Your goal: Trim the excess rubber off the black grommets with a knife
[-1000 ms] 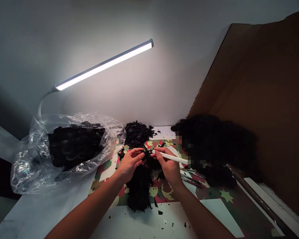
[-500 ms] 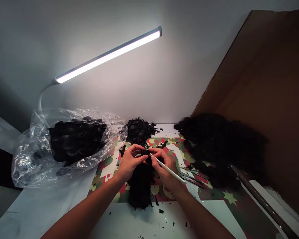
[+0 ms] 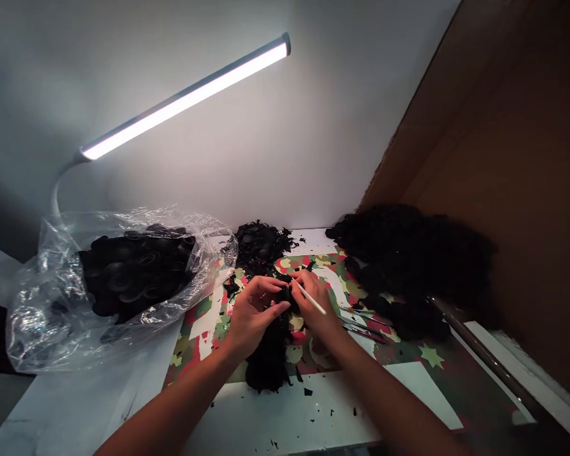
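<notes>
My left hand [image 3: 254, 311] has its thumb and fingertips curved around a small black rubber-looking piece [image 3: 284, 295], mostly hidden by the fingers and dark against the pile behind. My right hand [image 3: 316, 307] grips a slender white pen-like tool [image 3: 310, 297], its rear end pointing down and right; its working tip is hidden at the fingers. The two hands nearly meet at the fingertips. Below them lies a heap of black pieces [image 3: 267, 364] on the patterned sheet [image 3: 325, 361].
A clear plastic bag [image 3: 33, 323] holding black round parts [image 3: 137, 269] lies left. Black scraps [image 3: 261, 240] are heaped behind, and a large black pile [image 3: 399, 259] rests right. Thin metal tools [image 3: 363, 326] lie beside my right hand. A lit lamp [image 3: 190, 98] hangs above; cardboard [image 3: 503, 158] stands right.
The view has shifted a little. My left finger and thumb have spread slightly wider, and the white tool has drawn back closer into my right hand, with less of it showing.
</notes>
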Demonstrator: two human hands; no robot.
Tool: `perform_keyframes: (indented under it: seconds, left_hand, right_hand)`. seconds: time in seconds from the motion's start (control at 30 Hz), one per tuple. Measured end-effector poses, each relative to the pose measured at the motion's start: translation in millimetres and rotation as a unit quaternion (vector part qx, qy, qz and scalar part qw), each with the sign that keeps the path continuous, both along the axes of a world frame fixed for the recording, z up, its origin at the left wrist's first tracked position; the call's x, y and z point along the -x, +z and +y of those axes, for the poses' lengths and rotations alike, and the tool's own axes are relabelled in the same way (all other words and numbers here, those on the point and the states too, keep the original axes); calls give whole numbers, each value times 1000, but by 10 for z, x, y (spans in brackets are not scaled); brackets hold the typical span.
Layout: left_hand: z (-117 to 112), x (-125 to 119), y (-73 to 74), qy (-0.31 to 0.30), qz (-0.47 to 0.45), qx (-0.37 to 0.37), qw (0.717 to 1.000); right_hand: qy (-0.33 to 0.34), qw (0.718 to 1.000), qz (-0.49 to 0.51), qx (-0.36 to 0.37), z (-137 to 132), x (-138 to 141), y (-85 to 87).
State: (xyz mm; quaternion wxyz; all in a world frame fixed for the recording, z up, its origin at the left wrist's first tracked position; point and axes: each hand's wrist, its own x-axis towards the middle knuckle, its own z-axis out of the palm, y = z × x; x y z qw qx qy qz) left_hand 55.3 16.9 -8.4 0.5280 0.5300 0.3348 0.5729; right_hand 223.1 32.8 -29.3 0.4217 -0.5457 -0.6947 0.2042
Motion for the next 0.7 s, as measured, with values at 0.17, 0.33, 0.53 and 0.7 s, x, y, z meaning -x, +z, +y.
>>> perform_keyframes:
  seconds: [0.17, 0.33, 0.53, 0.7]
  left_hand:
    - [94, 95, 53, 4, -136, 115, 984]
    - [136, 139, 51, -22, -199, 182, 963]
    - [117, 81, 62, -30, -188, 203, 960]
    - [141, 91, -27, -47, -103, 163, 980]
  right_hand:
    - [-16, 1000, 14, 11, 73, -147, 68]
    - [-11, 993, 119, -6, -28, -114, 175]
    - [9, 963, 269, -5, -169, -24, 290]
    - [56, 960, 274, -13, -252, 3, 272]
